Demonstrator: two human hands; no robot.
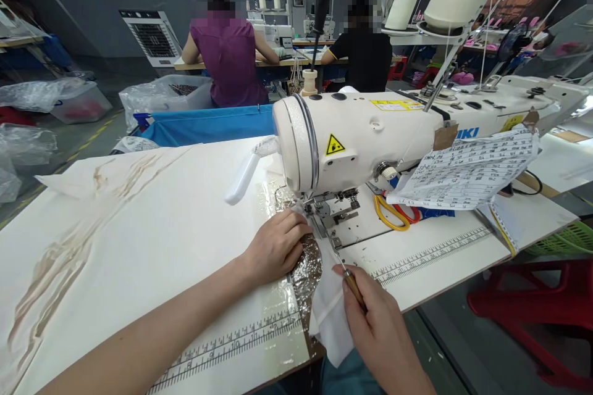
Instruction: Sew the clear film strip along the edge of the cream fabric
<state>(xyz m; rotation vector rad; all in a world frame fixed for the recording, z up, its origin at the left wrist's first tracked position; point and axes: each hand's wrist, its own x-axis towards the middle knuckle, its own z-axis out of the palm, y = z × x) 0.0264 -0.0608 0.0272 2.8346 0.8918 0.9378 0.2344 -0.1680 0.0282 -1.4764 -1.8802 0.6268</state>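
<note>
My left hand (277, 245) has its fingers curled together beside the presser foot (320, 222) of a white sewing machine (356, 136). Its fingertips press at the edge of a piece of white fabric (331, 324), and their undersides are hidden. From the foot, the fabric runs toward me and hangs over the table's front edge. My right hand (382, 327) is closed around the wooden handle of an awl (354, 289). The awl's thin metal shaft points up to the fabric just in front of the foot.
Yellow-handled scissors (391, 215) and a red-handled pair (414, 216) lie right of the needle area. A handwritten sheet (472, 166) hangs from the machine. Cream fabric strips (60, 259) lie on the left tabletop. A red stool (532, 302) stands at right; two people sit ahead.
</note>
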